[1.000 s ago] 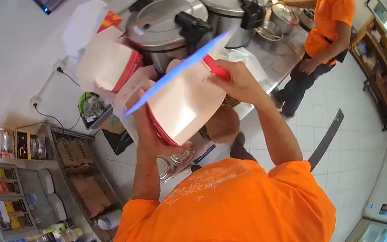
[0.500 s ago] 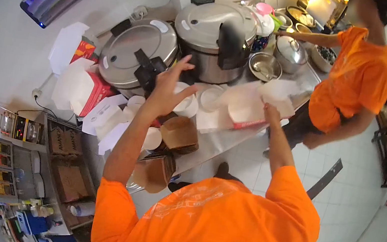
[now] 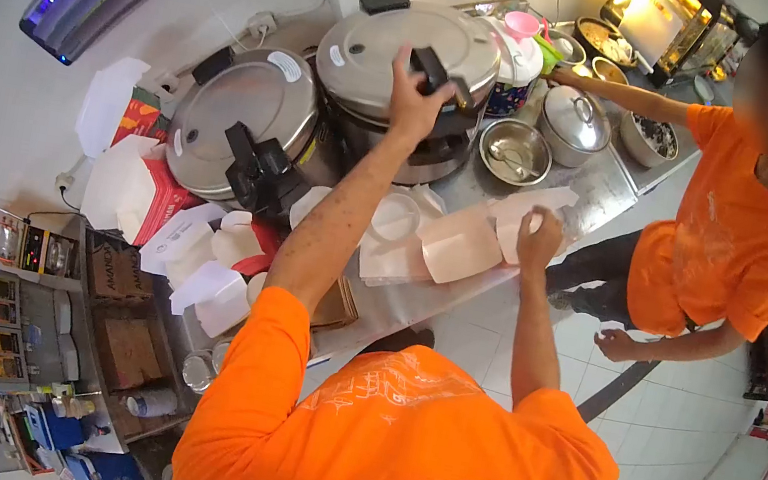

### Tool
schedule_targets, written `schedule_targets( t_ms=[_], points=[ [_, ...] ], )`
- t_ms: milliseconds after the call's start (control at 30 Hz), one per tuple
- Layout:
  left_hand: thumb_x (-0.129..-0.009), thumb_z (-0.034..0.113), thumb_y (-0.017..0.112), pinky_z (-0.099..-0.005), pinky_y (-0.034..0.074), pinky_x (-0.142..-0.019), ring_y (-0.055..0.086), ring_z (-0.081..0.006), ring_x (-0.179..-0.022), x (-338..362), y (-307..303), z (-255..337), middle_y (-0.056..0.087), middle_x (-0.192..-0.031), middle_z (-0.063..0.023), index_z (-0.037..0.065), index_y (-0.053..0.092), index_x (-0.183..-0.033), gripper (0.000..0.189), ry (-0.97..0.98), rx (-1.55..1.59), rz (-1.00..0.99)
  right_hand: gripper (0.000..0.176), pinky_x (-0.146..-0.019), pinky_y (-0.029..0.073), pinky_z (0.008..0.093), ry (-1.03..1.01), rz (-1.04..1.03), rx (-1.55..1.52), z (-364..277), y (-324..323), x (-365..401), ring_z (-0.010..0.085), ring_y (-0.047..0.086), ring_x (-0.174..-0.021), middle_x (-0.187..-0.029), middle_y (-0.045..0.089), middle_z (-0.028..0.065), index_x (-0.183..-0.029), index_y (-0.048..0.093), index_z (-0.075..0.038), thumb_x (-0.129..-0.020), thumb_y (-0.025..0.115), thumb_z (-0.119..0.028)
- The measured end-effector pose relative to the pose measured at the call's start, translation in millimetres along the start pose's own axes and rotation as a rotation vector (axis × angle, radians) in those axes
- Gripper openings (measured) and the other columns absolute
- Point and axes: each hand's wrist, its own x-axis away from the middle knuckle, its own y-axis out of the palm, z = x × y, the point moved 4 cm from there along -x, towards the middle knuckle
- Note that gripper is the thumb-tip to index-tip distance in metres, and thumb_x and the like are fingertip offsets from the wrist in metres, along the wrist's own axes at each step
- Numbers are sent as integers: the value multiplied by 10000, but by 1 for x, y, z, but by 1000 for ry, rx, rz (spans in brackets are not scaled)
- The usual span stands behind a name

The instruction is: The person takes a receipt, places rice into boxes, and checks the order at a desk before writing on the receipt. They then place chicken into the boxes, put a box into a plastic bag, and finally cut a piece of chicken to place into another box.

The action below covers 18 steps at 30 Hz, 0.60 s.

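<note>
My left hand (image 3: 416, 102) has its fingers around the black front handle (image 3: 438, 76) of the lid on the larger steel rice cooker (image 3: 405, 42), which looks closed. Lower right, my right hand (image 3: 539, 243) is curled at the raised flap of an open paper food box (image 3: 464, 245), seemingly pinching its edge. The fingertips are partly hidden. Beside the box, a round white plastic tub (image 3: 396, 217) rests on the counter. A second steel rice cooker (image 3: 243, 117) with a closed lid stands left of my left forearm.
White and red paper boxes (image 3: 127, 184) crowd the counter's left end. A steel bowl (image 3: 515, 152) with a utensil and a lidded pot (image 3: 575, 128) stand behind the food box. At right, a person in an orange shirt (image 3: 733, 225) reaches toward the back counter.
My left hand has moved from above the smaller cooker to the larger cooker's lid handle. The box flap, blurred before, now stands open by my right hand. The view has shifted slightly.
</note>
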Motion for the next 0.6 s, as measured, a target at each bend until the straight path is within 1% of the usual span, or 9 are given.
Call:
schedule_targets(
  t_ms=[33,100,167,233,300,367,433,533,600],
  points=[
    [-649,431,802,-429,364,-969,581,-282,-1076,-8,-7,28,627,-1117,-157,165,203,-1417,1010,-23,-50,57,182,-775,450,415,-69,95,-39,-8,-9,-20,321,589,-860,-867,643,127,-890,633,-50,-764,649,-181],
    [-552,526,826,-429,360,-989,567,-294,-1109,-58,-21,74,617,-1137,-174,143,197,-1409,1129,176,-164,38,153,-758,444,445,-119,74,-204,-44,-11,-72,320,585,-837,-859,640,117,-886,628,-68,-778,634,-176],
    [-568,500,841,-356,446,-933,575,-289,-1060,-95,-36,124,557,-1188,-233,30,224,-1397,1136,349,-527,51,149,-748,449,441,-359,80,-237,-90,7,-127,330,587,-833,-862,643,107,-886,632,-88,-768,646,-178],
    [-619,425,828,-412,402,-978,549,-373,-1097,-118,-43,159,550,-1188,-270,149,201,-1434,1065,223,-301,-77,220,-787,460,426,-404,-164,-219,-146,38,-170,340,596,-881,-905,650,117,-941,643,-94,-742,671,-185],
    [-578,400,855,-396,413,-967,536,-357,-1112,-150,-47,168,536,-1191,-287,84,207,-1421,1109,267,-320,-14,333,-846,449,425,-447,-492,-130,-168,115,-202,334,586,-942,-870,638,143,-1019,626,-79,-717,719,-183],
    [-578,398,853,-381,404,-982,512,-354,-1140,-178,-51,166,515,-1216,-294,20,202,-1412,1124,391,-234,12,554,-868,459,427,-494,-879,11,-203,151,-215,337,589,-990,-989,621,175,-1158,579,-104,-652,769,-231],
    [-582,403,849,-377,399,-990,502,-352,-1152,-197,-53,162,503,-1228,-298,-3,204,-1406,1123,413,-210,0,700,-855,474,433,-721,-1020,-128,-228,192,-209,356,597,-986,-1176,525,190,-1253,526,-157,-606,789,-192],
    [-587,403,846,-370,393,-999,490,-348,-1164,-205,-58,171,488,-1243,-304,-37,214,-1395,1116,405,-216,-23,741,-851,482,435,-740,-1185,13,-265,184,-182,379,591,-986,-1289,401,188,-1276,512,-209,-590,782,-136],
    [-582,413,844,-361,394,-998,486,-344,-1168,-206,-59,176,479,-1249,-310,-48,233,-1385,1108,363,-250,-33,755,-854,481,438,-718,-1231,50,-268,182,-185,384,585,-996,-1285,392,179,-1283,504,-232,-587,775,-120]
  ],
)
